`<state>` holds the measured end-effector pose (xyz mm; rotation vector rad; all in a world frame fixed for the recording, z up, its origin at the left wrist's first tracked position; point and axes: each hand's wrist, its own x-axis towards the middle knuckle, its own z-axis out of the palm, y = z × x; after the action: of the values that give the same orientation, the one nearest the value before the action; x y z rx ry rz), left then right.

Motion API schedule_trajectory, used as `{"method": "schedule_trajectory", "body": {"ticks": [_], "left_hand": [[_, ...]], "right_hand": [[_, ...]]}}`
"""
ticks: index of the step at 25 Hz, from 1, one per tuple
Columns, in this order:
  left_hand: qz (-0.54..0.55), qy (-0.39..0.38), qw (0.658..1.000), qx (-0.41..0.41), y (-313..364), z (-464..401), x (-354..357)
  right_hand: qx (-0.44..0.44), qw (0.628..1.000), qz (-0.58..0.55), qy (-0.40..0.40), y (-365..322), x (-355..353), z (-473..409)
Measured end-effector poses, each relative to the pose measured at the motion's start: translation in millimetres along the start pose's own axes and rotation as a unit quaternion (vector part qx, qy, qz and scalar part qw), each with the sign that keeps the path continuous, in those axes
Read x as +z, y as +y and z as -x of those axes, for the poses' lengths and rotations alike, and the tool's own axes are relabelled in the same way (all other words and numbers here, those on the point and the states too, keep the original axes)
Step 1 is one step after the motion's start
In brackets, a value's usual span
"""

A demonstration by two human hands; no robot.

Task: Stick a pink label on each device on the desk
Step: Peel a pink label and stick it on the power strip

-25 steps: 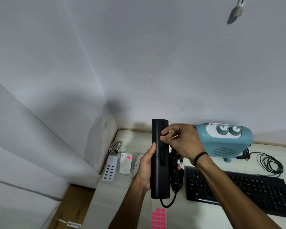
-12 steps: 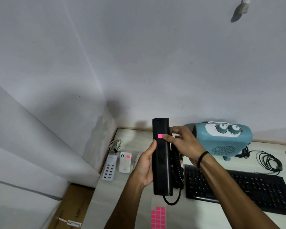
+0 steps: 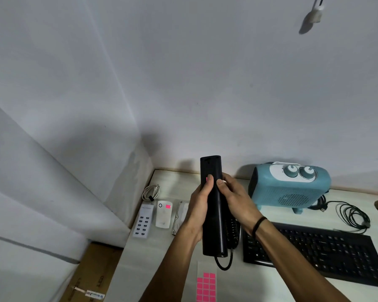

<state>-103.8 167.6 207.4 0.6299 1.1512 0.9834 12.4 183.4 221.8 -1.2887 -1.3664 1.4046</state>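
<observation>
Pink label sheet (image 3: 206, 287) lies nearest us on the desk (image 3: 162, 269), several squares already gone. Just beyond it we hold the black phone handset (image 3: 213, 214) upright off the desk, left hand (image 3: 198, 211) wrapped round its side, thumb pressing a pink label (image 3: 207, 179) that barely peeks out. Right hand (image 3: 235, 203) clasps the other edge. If we press unevenly, that label could crease or lift. The coiled cord (image 3: 231, 233) could snag the keyboard (image 3: 314, 251) when we set it down. Farther back, the white device (image 3: 163, 214) is tagged; we see no label on the USB hub (image 3: 143, 223) or the blue heater (image 3: 289, 188).
</observation>
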Motion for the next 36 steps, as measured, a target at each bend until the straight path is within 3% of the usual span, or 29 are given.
{"method": "schedule_trajectory", "body": {"ticks": [3, 7, 14, 20, 24, 28, 31, 34, 36], "left_hand": [[-0.010, 0.025, 1.000, 0.006, -3, -3, -3], [0.022, 0.037, 0.998, -0.046, -6, -3, -6], [0.114, -0.061, 0.988, -0.088, -15, 1, -27], [0.181, -0.065, 0.972, -0.133, -45, -9, -46], [0.203, -0.085, 0.967, -0.131, -47, -25, -66], [0.117, -0.099, 0.984, -0.092, -26, -49, -82], [-0.053, -0.119, 0.991, -0.015, 6, -78, -89], [-0.337, -0.139, 0.927, 0.092, 39, -113, -89], [-0.445, -0.124, 0.876, 0.140, 53, -140, -92]], "right_hand": [[-0.009, 1.000, -0.005, -0.007, 1, 1, 3], [0.006, 0.999, -0.026, -0.018, 6, 1, 5], [0.072, 0.991, -0.110, 0.005, 24, 3, -5], [0.156, 0.979, -0.121, 0.049, 57, 9, -26], [0.214, 0.952, -0.199, 0.092, 68, 14, -48], [0.251, 0.920, -0.293, 0.068, 64, 11, -93], [0.271, 0.898, -0.344, 0.043, 66, 12, -136], [0.249, 0.852, -0.460, 0.034, 56, 11, -166], [0.237, 0.814, -0.530, 0.021, 52, 10, -183]]}}
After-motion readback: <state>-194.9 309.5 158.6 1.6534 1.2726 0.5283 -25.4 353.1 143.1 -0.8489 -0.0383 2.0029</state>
